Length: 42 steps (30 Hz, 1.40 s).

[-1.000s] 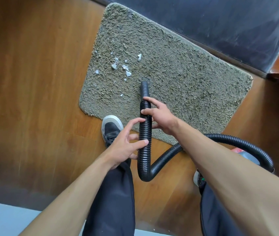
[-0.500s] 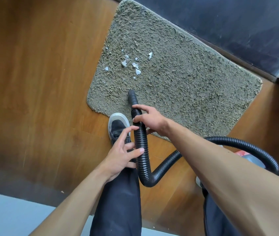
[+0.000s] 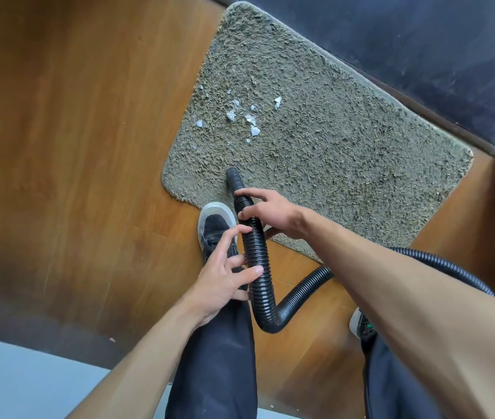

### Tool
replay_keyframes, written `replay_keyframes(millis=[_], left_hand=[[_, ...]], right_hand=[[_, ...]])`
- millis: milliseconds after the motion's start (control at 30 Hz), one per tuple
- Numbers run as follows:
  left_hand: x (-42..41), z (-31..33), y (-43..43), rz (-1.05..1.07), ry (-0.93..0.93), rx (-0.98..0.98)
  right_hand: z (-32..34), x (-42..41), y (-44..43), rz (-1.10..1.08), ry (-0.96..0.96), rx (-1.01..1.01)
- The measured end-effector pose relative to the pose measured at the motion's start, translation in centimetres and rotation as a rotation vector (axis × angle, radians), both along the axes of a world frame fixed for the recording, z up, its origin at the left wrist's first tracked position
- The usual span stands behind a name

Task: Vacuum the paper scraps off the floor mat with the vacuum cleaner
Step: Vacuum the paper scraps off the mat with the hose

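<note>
A shaggy grey-green floor mat (image 3: 346,152) lies on the wood floor. Several white paper scraps (image 3: 247,117) are scattered on its near-left part. A black ribbed vacuum hose (image 3: 257,255) runs up to a smooth nozzle (image 3: 234,178) whose tip rests on the mat's near edge, below the scraps. My right hand (image 3: 270,213) grips the hose just behind the nozzle. My left hand (image 3: 225,273) holds the hose lower down, thumb and fingers curled round it. The hose loops back right behind my right arm.
My left shoe (image 3: 214,225) stands on the wood floor (image 3: 74,146) at the mat's near corner; my right shoe (image 3: 359,323) is partly hidden. A dark panel (image 3: 421,49) borders the mat's far edge. A pale surface (image 3: 13,379) fills the bottom left.
The nozzle has drawn back and leftward from mid-mat to the mat's near edge. The small scrap that lay near the nozzle is gone. Both hands stay on the hose.
</note>
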<state>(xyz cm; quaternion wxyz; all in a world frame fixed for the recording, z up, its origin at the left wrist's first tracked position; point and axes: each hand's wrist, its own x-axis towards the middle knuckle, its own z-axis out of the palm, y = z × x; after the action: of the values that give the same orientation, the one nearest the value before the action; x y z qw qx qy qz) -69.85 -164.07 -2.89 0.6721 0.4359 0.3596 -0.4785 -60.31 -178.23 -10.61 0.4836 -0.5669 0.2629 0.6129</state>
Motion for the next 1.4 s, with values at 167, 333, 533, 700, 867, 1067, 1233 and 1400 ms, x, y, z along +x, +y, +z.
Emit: replay_keyframes(millis=[167,333,533,700,867,1067,1233,1400], left_hand=[[0.4,0.1,-0.4,0.012,-0.016,0.005],[0.4,0.3,-0.7,0.046,-0.031,0.013],[0.9,-0.1,0.9,0.145,-0.035,0.062],[0.6,-0.6,2.3,0.211,-0.021,0.092],[0.5,-1.1,2.8,0.239,-0.005,0.108],[2.2,-1.6,2.0,0.183,-0.029,0.094],[4.2,-1.9,1.6,0.070,-0.066,0.066],[4.3,-2.0,1.8,0.055,-0.085,0.057]], right_hand=[[0.0,0.7,-0.2,0.042,-0.021,0.008],[0.2,1.7,0.3,0.092,-0.046,0.035],[0.1,3.4,3.4,0.208,-0.095,0.057],[-0.4,3.9,6.3,0.309,-0.124,0.072],[-0.7,3.9,7.6,0.342,-0.145,0.046],[-1.0,4.3,6.2,0.262,-0.273,-0.024],[-1.0,5.2,4.1,0.118,-0.289,-0.051],[-0.8,5.7,4.0,0.148,-0.268,0.007]])
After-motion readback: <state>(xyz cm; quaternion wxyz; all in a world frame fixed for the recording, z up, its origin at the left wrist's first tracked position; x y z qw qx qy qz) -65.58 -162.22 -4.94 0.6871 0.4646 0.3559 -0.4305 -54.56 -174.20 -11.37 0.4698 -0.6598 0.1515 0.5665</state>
